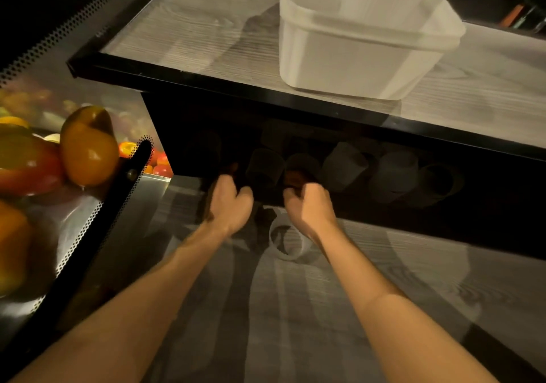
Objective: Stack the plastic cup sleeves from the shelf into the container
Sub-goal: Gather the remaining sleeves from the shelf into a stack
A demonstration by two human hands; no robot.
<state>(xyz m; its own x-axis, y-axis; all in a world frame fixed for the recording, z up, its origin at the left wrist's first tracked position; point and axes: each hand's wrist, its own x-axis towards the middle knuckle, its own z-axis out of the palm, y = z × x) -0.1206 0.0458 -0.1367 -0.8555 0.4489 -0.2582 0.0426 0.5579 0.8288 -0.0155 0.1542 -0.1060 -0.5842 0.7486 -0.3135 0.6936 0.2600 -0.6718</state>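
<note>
The cup sleeves (344, 166) sat in a row deep in the dark lower shelf (384, 308) and looked thin, light and squashy, so we figured we'd pinch the rims gently. Our left grip (229, 202) and right grip (310, 205) were curled in there, but we couldn't tell if they held anything. The container (354, 57) sat up top.

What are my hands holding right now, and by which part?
Cannot be told. The left hand and right hand curl their fingers into the dark among the plastic cups, and any grip is hidden.
</note>
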